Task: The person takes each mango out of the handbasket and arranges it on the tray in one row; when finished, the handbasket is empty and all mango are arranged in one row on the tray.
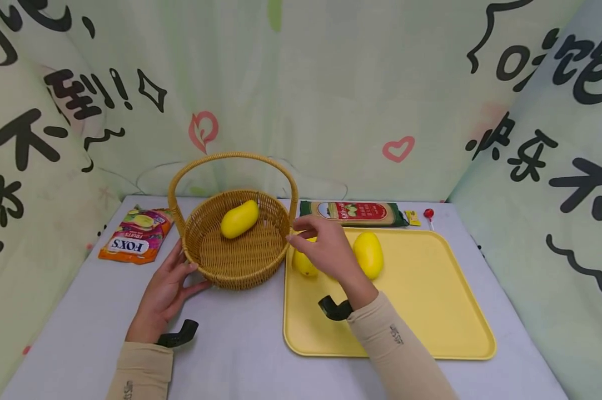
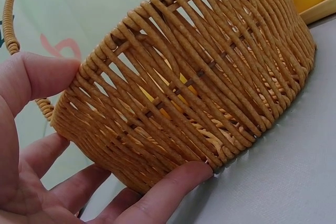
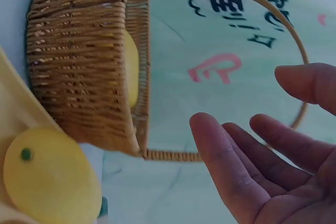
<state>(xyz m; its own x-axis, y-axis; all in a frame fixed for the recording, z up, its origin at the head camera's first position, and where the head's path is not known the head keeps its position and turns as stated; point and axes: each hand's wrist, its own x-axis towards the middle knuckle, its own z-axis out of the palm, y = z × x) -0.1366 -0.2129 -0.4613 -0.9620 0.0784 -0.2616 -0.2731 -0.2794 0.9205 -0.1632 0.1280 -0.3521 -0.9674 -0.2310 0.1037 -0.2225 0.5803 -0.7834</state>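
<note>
A brown wicker basket with a tall arched handle stands on the table, holding one yellow mango. At its left side my left hand grips it, thumb at the rim and fingers against the woven wall down to the base. My right hand hovers beside the basket's right rim with loosely bent fingers and nothing between them. Below that hand lies a second mango, partly hidden by it, on a yellow tray. Another mango rests on the tray, right of the hand.
An orange and purple FOX'S candy bag lies left of the basket. Behind the tray sit a long green package, a small yellow packet and a red lollipop. Printed curtains surround the white-covered table.
</note>
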